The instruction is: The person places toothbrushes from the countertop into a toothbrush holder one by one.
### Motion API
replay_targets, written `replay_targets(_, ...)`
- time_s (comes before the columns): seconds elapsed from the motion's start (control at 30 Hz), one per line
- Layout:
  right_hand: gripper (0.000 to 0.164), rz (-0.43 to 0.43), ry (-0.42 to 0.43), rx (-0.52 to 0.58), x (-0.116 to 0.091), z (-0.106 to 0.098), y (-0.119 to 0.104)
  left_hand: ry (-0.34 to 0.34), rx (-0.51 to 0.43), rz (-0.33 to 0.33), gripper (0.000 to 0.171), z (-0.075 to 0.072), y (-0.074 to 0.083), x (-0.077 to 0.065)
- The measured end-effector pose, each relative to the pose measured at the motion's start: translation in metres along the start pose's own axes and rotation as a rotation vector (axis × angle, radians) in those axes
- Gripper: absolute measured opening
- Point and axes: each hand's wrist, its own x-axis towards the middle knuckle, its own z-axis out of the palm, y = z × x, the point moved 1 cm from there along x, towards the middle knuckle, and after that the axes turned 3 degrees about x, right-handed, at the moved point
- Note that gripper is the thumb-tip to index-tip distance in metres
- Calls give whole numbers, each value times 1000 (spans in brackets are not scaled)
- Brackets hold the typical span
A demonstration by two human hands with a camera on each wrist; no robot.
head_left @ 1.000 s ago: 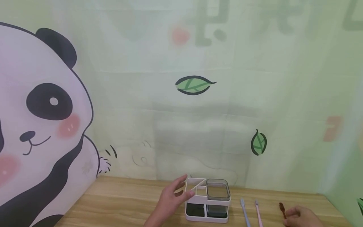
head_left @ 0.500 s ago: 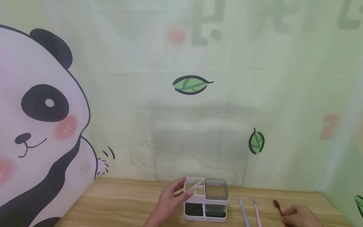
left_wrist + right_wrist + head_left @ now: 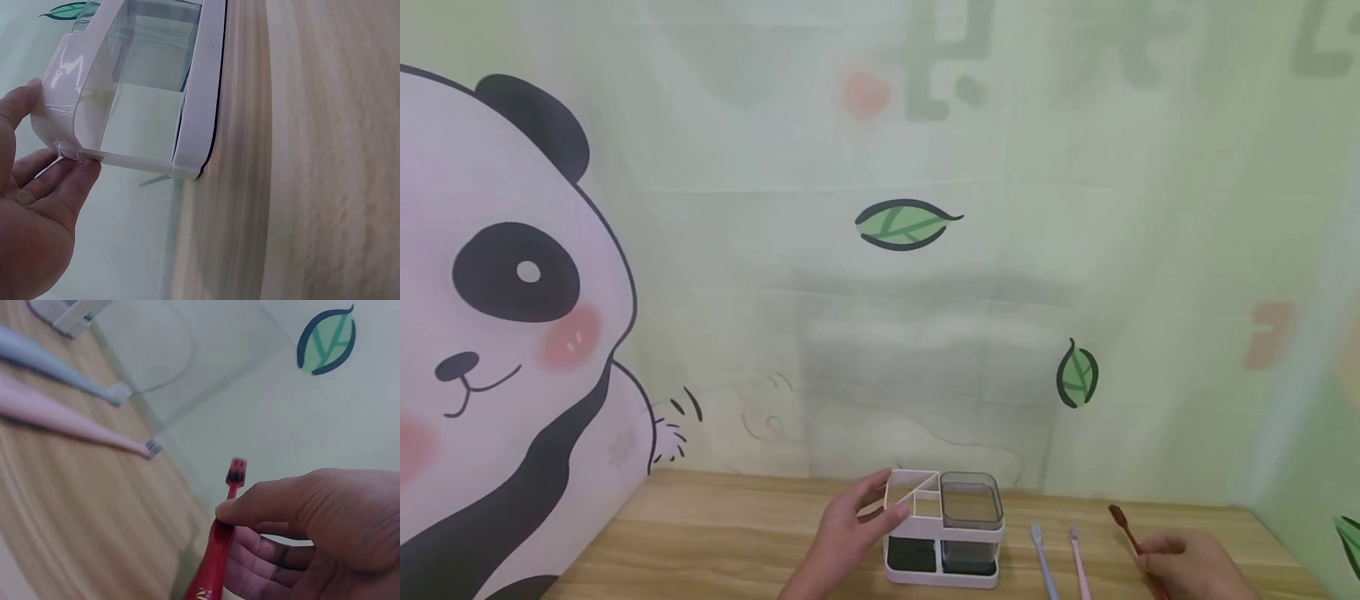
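Observation:
A white two-tier toothbrush holder (image 3: 940, 575) with a divided top and a clear grey cup (image 3: 973, 504) stands on the wooden table. My left hand (image 3: 847, 529) grips its left end, thumb on the front face and fingers behind, as the left wrist view also shows at the upper tier (image 3: 62, 78). Over on the right, my right hand (image 3: 1197, 567) pinches a dark red toothbrush (image 3: 1124, 527) by its handle. In the right wrist view the red handle (image 3: 212, 559) lies between thumb and fingers, head raised above the tabletop.
Between the holder and my right hand lie a blue toothbrush (image 3: 1042, 560) and a pink toothbrush (image 3: 1079, 562), side by side with heads toward the back. Behind the table (image 3: 722, 517) hangs a pale green backdrop (image 3: 737, 250) printed with a panda and leaves.
The red toothbrush has been lifted, its head moving up and left, with my right hand following slightly left. My left hand stays on the holder. The head view has shifted a little.

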Motion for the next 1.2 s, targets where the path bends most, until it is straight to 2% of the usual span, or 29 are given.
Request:
replay_targets(0.13, 31, -99, 29, -13, -6, -4, -14, 6, 10, 11, 63, 0, -1, 1)
replay_targets(0.27, 34, -177, 41, 59, -12, -8, -26, 8, 17, 16, 63, 1, -1, 0)
replay_targets(0.53, 29, -227, 86, 107, -25, -19, -52, 8, 26, 11, 63, 2, -1, -1)
replay_targets(0.83, 45, -290, 165, 99, -42, -24, -81, 26, 43, 13, 62, 2, 2, -2)
replay_targets(1.2, 53, -334, 238, 108, -58, -16, -108, 31, 55, -7, 61, 1, 4, -1)
